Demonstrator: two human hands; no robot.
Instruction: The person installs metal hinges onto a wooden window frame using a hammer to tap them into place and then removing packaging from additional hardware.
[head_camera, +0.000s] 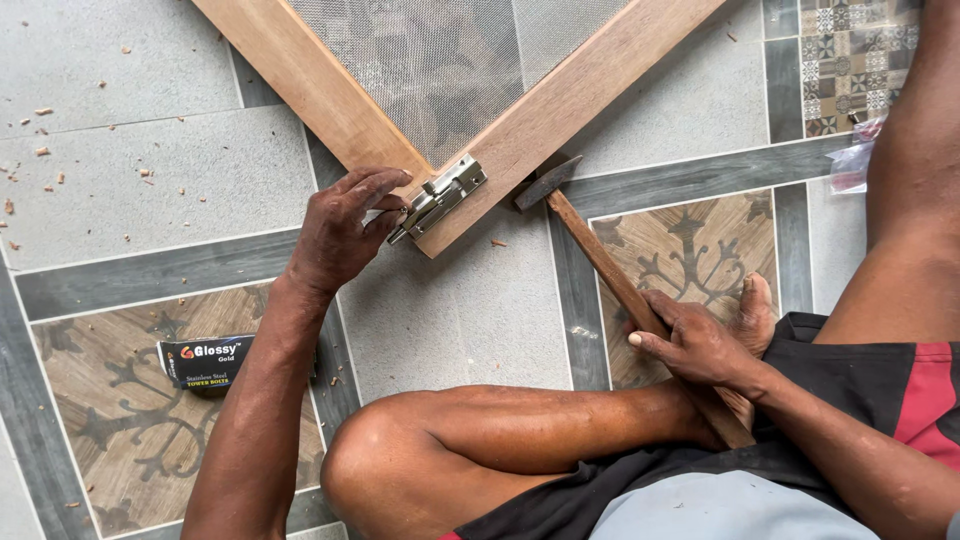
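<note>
Your left hand pinches the one bolt on the frame; your right hand grips the one hammer; one black box lies left of the bolt.

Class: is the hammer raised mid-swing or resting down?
Resting down: the hammer lies on the tiled floor, head beside the wooden frame, right hand on its handle.
</note>
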